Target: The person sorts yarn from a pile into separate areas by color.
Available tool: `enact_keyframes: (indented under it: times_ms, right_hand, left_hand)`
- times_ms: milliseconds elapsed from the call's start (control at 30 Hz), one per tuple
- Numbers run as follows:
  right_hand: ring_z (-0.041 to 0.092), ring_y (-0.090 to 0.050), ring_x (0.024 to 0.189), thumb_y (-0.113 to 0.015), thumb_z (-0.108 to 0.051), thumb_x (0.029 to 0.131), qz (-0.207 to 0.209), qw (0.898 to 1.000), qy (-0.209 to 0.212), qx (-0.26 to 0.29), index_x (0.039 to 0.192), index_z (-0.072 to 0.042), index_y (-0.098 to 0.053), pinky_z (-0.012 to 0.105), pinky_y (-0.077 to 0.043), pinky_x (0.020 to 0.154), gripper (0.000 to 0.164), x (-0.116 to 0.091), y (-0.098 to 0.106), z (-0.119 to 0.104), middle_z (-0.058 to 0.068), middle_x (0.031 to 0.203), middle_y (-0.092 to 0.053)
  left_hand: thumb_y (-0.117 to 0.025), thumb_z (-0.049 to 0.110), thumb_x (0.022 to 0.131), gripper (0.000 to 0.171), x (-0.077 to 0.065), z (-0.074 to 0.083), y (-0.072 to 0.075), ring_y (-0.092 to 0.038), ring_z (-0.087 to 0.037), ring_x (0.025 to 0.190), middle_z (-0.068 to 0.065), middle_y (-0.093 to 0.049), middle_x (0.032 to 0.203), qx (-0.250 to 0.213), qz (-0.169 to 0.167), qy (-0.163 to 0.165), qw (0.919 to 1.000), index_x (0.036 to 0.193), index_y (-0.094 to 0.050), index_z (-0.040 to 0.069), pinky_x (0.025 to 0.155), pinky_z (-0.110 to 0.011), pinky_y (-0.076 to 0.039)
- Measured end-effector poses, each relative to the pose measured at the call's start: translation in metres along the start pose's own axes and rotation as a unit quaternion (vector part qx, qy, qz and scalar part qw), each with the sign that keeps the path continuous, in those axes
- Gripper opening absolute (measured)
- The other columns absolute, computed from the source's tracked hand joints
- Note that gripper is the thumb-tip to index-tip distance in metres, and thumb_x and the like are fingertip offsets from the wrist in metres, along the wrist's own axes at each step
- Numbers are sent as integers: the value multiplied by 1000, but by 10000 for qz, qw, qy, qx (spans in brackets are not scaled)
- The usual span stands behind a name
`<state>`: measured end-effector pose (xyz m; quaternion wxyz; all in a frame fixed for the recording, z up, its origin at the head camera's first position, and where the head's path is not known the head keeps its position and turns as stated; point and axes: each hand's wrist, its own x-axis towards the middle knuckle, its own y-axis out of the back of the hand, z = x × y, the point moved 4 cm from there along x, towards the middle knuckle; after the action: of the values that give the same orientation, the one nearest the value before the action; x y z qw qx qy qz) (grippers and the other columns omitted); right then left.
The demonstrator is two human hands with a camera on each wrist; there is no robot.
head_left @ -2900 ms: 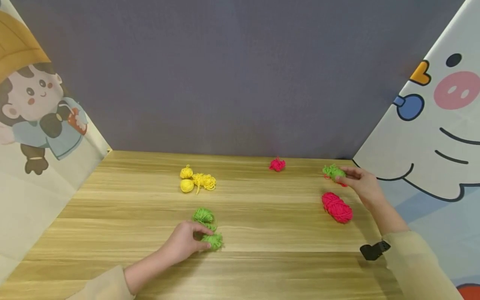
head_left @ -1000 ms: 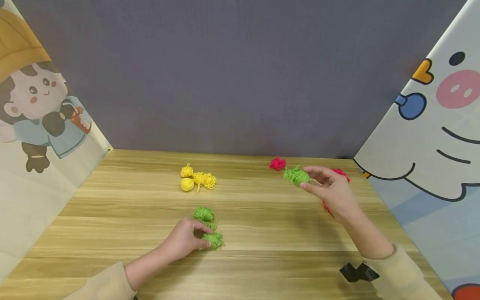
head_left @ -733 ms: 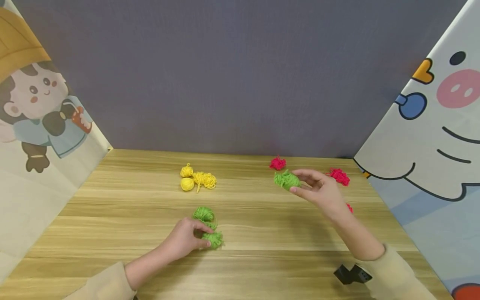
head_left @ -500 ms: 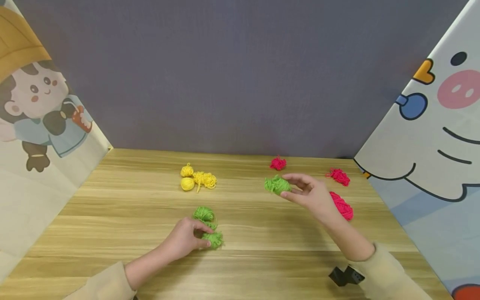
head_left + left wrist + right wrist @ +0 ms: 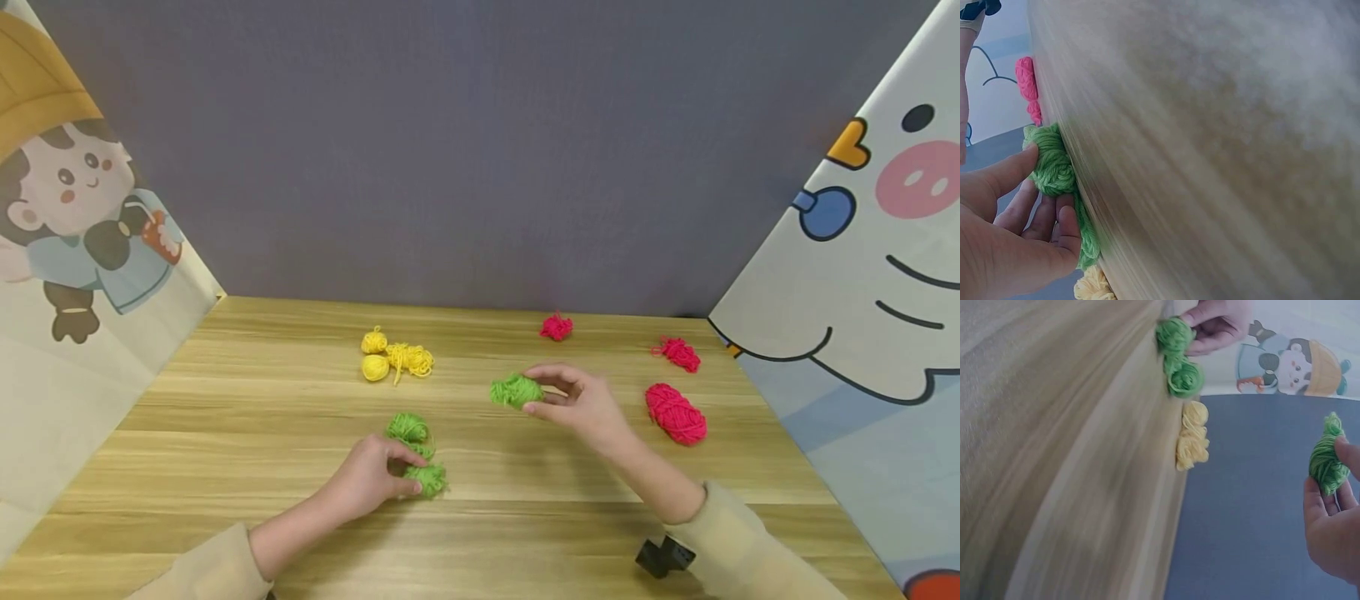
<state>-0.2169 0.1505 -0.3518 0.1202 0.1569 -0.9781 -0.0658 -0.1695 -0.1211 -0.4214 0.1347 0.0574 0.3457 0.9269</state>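
My left hand [image 5: 365,482] pinches a small green yarn ball [image 5: 428,480] on the wooden table, thumb in front and fingers behind. Just beyond it lies another green yarn ball [image 5: 408,428], with loose green strands between the two. My right hand [image 5: 587,408] grips a third green yarn ball [image 5: 517,391] by its right end. In the right wrist view this held ball [image 5: 1329,464] is up off the table, between thumb and fingers, with a tuft of strands at its tip.
Several yellow yarn balls [image 5: 375,367] sit grouped at the back left. Pink yarn lies at the right: a small ball [image 5: 557,327] near the grey back wall [image 5: 465,167], a loose bundle [image 5: 680,354] and a larger skein [image 5: 676,414]. Printed side panels [image 5: 885,275] flank the wooden table [image 5: 315,400].
My right hand has lifted the green yarn ball from beside the pink bundle and carried it left and nearer to the other green balls. My left hand has stayed in place.
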Motion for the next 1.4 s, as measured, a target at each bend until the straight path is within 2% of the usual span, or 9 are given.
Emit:
enact_keyframes:
  times_ms: [167, 367, 600, 867, 1100, 1200, 1400]
  right_hand:
    - [24, -61, 106, -77, 2, 73, -141, 9999, 25, -76, 113, 5, -61, 32, -54, 86, 43, 3, -11, 7, 20, 115, -62]
    - [25, -63, 100, -77, 0, 74, -311, 9993, -177, -93, 114, 2, -62, 31, -55, 84, 43, 6, -25, 13, 21, 115, -62]
    - [37, -56, 111, -76, 6, 73, -536, 9984, -181, 59, 112, 5, -61, 38, -51, 91, 42, 11, -40, 26, 19, 117, -61]
    - [33, -60, 108, -77, -1, 74, -761, 9966, -152, -285, 112, 3, -62, 32, -53, 88, 42, 14, -54, 42, 18, 116, -62]
    - [23, -61, 104, -80, -12, 73, -714, 9926, -377, -911, 109, -9, -66, 33, -51, 91, 39, 15, -62, 60, 5, 110, -67]
    - [21, -61, 104, -80, -14, 73, -790, 9910, -413, -994, 109, -9, -66, 34, -51, 92, 39, 15, -66, 67, 5, 109, -67]
    - [21, -63, 103, -81, -14, 71, -918, 9874, -543, -1171, 109, -8, -65, 22, -52, 85, 41, 17, -71, 77, 6, 109, -67]
  left_hand:
    - [-83, 13, 65, 26, 0, 0, 0, -59, -24, 100, 0, -70, 100, -36, -14, -10, 10000, 88, -74, 19, 93, -53, -44]
    - [-83, 14, 64, 26, 0, 0, 1, -59, -26, 102, 0, -70, 100, -17, -13, -35, 10000, 88, -74, 19, 95, -55, -42]
    - [-83, 14, 65, 26, 0, 1, 1, -59, -25, 101, 0, -71, 99, -13, -9, -47, 10000, 88, -75, 19, 95, -54, -42]
    - [-84, 14, 64, 26, 1, 0, 0, -60, -23, 99, 2, -71, 98, -1, 16, -98, 10000, 88, -74, 19, 93, -53, -43]
    - [-84, 14, 64, 26, 0, 1, 0, -60, -23, 98, 3, -71, 96, 26, 45, -132, 9999, 87, -74, 20, 94, -55, -42]
    - [-83, 14, 64, 26, 0, 1, -1, -60, -23, 98, 3, -71, 96, 26, 51, -115, 9999, 87, -74, 20, 95, -55, -42]
    - [-83, 13, 64, 26, 0, 1, 0, -60, -23, 98, 3, -71, 96, 24, 47, -142, 9999, 88, -75, 19, 94, -56, -42]
